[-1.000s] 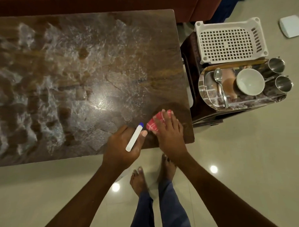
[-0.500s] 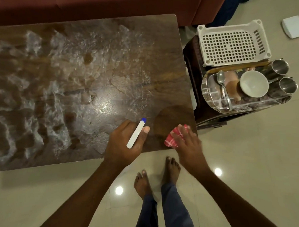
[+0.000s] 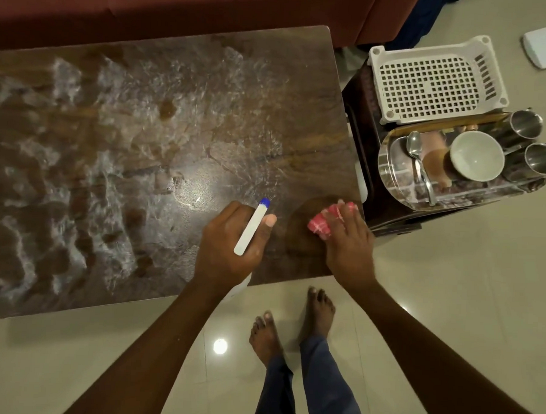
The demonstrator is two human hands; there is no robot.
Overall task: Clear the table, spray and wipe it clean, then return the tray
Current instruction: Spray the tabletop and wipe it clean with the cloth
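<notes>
Nearest, at six o'clock, two bare feet (image 3: 266,338) stood on the pale floor tiles; above them both forearms reached to the near edge of the table (image 3: 143,138). The left hand (image 3: 229,245) gripped the spray bottle (image 3: 252,228), fingers curled round its neck and the thumb lying alongside the white head, whose blue tip pointed toward one o'clock; the bottle's body was mostly hidden under the hand. Just beside it at three o'clock, the right hand (image 3: 350,244) pressed a red cloth (image 3: 321,223) onto the table's near right corner, fingers close together and laid flat over it; a darker wiped patch lay round the cloth, while whitish spray film covered the top toward nine and eleven o'clock. Farther off at two o'clock, the tray (image 3: 384,168) sat on a dark side stand, carrying a spoon (image 3: 416,156), a bowl (image 3: 475,159) and two steel cups (image 3: 525,124); beyond it lay a white basket (image 3: 433,79); a reddish sofa (image 3: 180,2) ran along twelve o'clock.
</notes>
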